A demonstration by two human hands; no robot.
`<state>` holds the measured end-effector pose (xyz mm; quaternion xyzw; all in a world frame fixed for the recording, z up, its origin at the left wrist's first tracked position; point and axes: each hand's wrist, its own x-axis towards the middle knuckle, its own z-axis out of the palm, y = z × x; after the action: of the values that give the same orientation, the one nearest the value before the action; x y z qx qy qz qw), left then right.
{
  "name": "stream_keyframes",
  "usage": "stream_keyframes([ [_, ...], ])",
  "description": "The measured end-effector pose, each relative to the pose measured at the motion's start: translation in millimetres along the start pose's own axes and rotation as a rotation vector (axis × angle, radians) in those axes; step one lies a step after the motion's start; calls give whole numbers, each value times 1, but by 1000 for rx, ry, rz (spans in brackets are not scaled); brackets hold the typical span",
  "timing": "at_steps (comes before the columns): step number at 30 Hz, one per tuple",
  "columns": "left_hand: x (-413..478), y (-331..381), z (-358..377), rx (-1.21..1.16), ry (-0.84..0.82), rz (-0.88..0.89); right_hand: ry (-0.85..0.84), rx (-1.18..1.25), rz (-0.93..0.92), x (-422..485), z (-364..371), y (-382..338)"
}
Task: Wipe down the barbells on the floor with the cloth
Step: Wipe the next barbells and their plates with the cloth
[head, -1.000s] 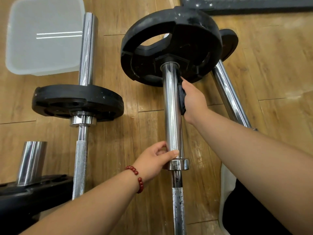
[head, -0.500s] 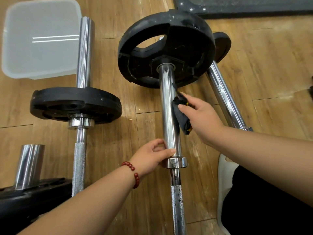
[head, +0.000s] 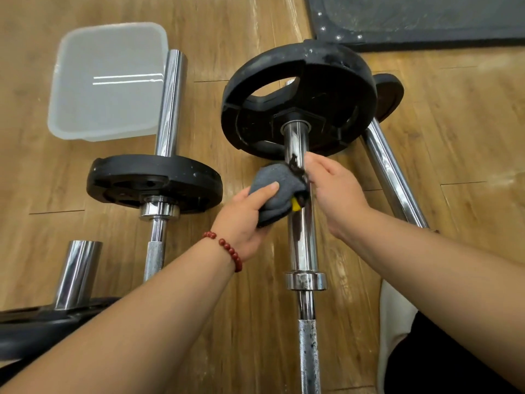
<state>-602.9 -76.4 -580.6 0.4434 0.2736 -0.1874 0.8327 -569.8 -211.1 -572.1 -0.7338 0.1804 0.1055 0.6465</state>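
Observation:
A chrome barbell sleeve (head: 301,245) runs up the middle of the view into a black weight plate (head: 301,98). A grey cloth (head: 277,191) with a yellow tag lies against the sleeve's left side just below the plate. My left hand (head: 247,220) grips the cloth, thumb on top. My right hand (head: 335,191) is on the sleeve's right side, its fingers pinching the cloth's dark edge against the chrome. A second barbell (head: 167,115) with a flat black plate (head: 153,183) lies to the left. A third bar (head: 392,172) slants off to the right.
A translucent plastic tub (head: 108,81) sits on the wooden floor at the upper left. A chrome sleeve end (head: 76,274) on a black plate stands at the lower left. A dark rubber mat (head: 426,21) covers the upper right. My knee and a white shoe (head: 395,322) are at the lower right.
My left hand left the sleeve near the collar and moved up to take the cloth. The cloth shifted from the sleeve's right side to its left. My right hand stayed beside the sleeve.

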Motion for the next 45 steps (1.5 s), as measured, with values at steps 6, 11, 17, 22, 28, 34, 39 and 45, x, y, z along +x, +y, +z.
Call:
stream_keyframes([
  [6, 46, 0, -8, 381, 362, 207, -73, -526, -111, -17, 3, 43],
  [11, 73, -9, 19, 463, 177, 141, -131, -514, -134, -21, 9, 63],
  [17, 56, -27, 12, 615, 72, 197, -105, -518, -159, -21, 9, 66],
  [22, 83, -3, 32, 522, 141, 201, -125, -533, -166, -21, 10, 65],
  [28, 59, -18, 14, 562, 125, 160, -144, -512, -167, -21, 12, 65],
  [34, 85, 7, 20, 571, 179, 166, -144, -527, -167, -23, 14, 64],
  [39, 78, 0, 19, 650, 158, 97, -155, -526, -156, -23, 14, 64],
  [45, 53, -13, 4, 482, 111, 88, -144, -529, -160, -21, 15, 66],
])
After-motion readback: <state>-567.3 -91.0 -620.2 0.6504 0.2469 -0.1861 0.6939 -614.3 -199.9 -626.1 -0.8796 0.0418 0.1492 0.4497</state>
